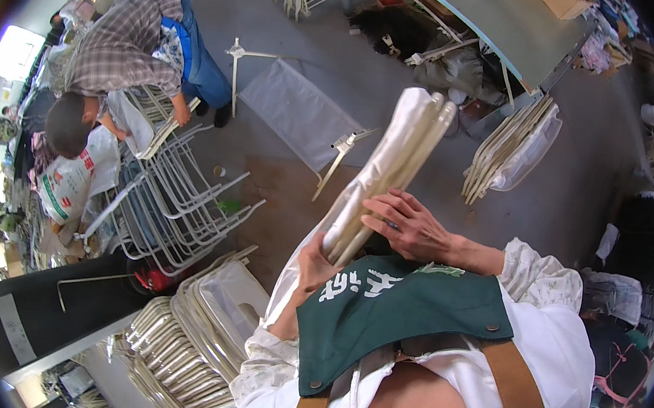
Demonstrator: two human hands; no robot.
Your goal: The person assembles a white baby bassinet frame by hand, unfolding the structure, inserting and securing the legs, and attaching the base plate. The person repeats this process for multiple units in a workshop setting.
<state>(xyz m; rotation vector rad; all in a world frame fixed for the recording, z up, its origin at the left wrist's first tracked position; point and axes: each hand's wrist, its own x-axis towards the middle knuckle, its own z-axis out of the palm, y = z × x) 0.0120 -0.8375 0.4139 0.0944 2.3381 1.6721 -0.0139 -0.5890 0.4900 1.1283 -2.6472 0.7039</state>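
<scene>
In front of my chest stands a bundle of cream tube frames [394,175], slanting up and to the right. Whitish translucent sheeting wraps its left side, and the rounded tube ends show at the top. My left hand [313,264] is closed round the bundle's lower left side. On its right side lies my right hand [410,228], its bent fingers gripping the tubes. The bundle's lower end is partly hidden by my left hand and the green apron [411,310] I wear.
At left, another person [125,47] bends over a stack of grey tube frames [178,197]. A frame with a grey sheet [300,111] lies on the floor ahead. More wrapped frames [510,147] lean by a table [509,25] at right. Nested cream frames [188,340] stand at lower left.
</scene>
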